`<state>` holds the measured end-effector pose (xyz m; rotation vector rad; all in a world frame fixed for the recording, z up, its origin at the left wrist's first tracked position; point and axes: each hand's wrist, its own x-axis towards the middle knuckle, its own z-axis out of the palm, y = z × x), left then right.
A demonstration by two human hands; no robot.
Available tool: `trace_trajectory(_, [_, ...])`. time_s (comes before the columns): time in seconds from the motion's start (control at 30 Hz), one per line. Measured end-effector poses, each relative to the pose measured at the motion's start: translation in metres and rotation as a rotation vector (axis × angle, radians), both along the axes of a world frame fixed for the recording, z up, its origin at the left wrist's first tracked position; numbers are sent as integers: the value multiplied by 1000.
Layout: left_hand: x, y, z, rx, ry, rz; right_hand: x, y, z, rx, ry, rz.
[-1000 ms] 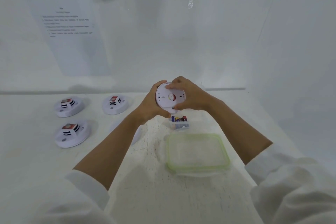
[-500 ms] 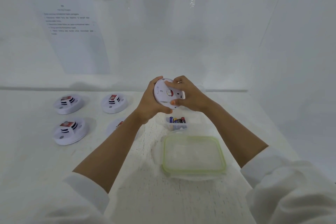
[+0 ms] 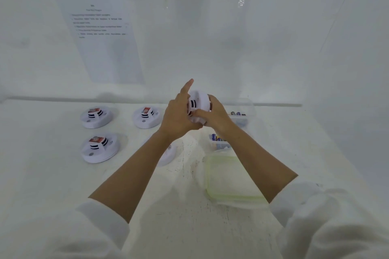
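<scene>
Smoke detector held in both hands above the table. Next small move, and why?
Probably tip the smoke detector dome-up and lower it beside the other detectors: left hand and right hand grip it on edge, slots showing, while those on the table sit dome-up.

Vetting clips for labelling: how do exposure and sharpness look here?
Head view: washed-out, white smoke detectors barely stand off the white table; head view: held smoke detector, left hand and right hand soft with motion blur; head view: wall sheet text unreadable.
</scene>
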<state>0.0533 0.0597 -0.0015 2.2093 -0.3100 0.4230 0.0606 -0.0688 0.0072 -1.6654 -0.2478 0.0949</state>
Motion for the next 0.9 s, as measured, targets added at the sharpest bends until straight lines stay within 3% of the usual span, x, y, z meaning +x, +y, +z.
trace_trajectory(0.1, [5,20,-1,-58,79,-34,3,15,-5,319,178,-9])
trace_trajectory(0.17, [5,38,-1,-279,294,-75,9,24,-8,464,248,-13])
trace_trajectory(0.23, [10,54,-2,-569,538,-149,15,33,-10,517,272,-15])
trace_trajectory(0.33, [22,69,-6,-753,614,-170,25,47,-15,498,293,-57])
trace_trajectory(0.5, [45,82,-27,-697,579,-212,28,58,-18,87,150,-74])
trace_trajectory(0.9, [66,83,-58,-554,510,-177,17,76,-36,52,-105,-173])
